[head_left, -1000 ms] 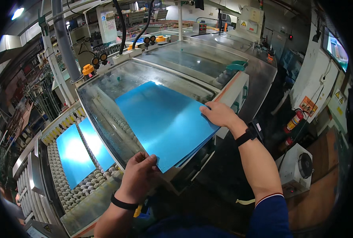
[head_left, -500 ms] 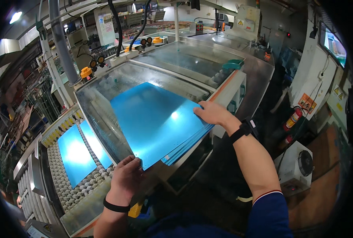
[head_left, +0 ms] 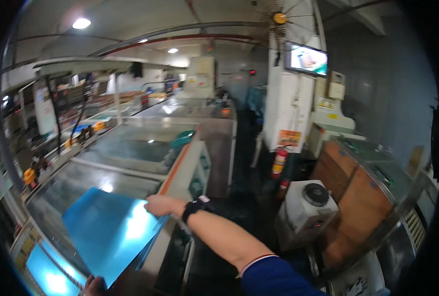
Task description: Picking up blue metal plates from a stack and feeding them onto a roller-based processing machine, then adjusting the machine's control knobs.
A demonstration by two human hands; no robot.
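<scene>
A flat, shiny blue sheet (head_left: 103, 229) spreads leftward from the grip of the right hand (head_left: 160, 205), its near corner by the left hand (head_left: 95, 286).

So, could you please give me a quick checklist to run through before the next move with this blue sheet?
1. Right hand at the right edge of the blue sheet: ok.
2. Left hand fully in view: not ok, mostly cut off by the picture's lower edge.
3. Firm left grip: cannot tell.
4. That sheet lying over the clear lid: ok.
5. Sheets at lower left apart from this one: ok.
</scene>
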